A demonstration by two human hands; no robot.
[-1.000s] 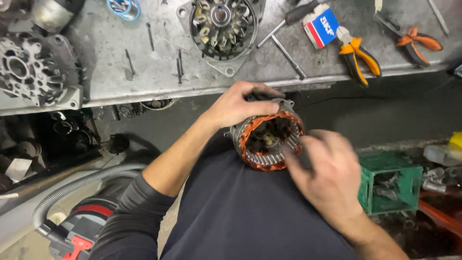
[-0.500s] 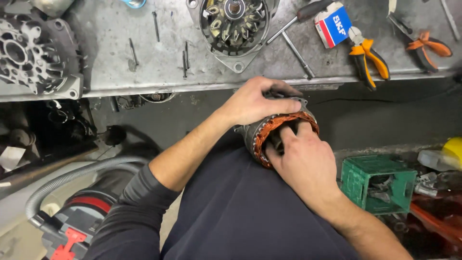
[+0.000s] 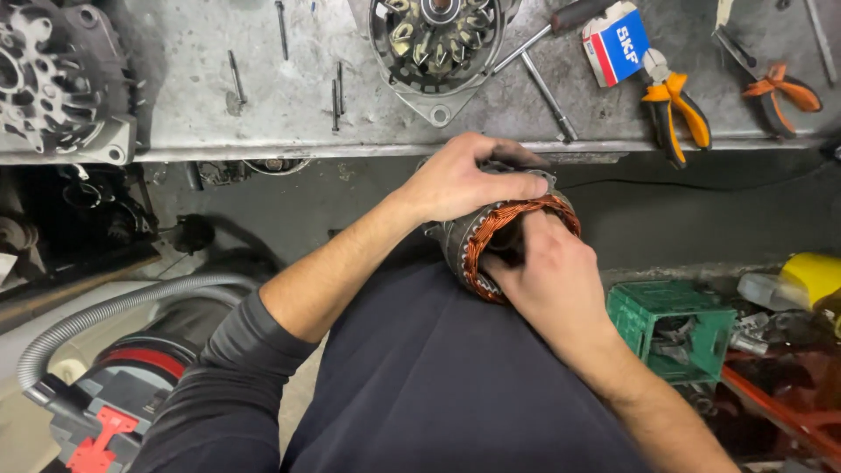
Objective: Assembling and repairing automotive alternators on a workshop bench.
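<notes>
I hold a round stator [image 3: 477, 250] with copper windings against my lap, just below the edge of the metal workbench [image 3: 289, 114]. My left hand [image 3: 464, 180] grips its top and outer steel ring. The fingers of my right hand [image 3: 547, 271] reach into the stator's open centre, pressing on the windings there. Part of the copper ring is hidden under both hands.
On the bench lie an open alternator housing [image 3: 434, 44], another grey housing [image 3: 57, 79] at the left, long bolts [image 3: 236, 79], a screwdriver [image 3: 547, 31], a small box [image 3: 616, 42] and orange-handled pliers [image 3: 674, 109]. A green crate [image 3: 674, 328] sits on the right, a vacuum hose [image 3: 105, 311] on the left.
My right hand moved from beside the stator into its centre. The stator has tilted so its opening faces more to the right.
</notes>
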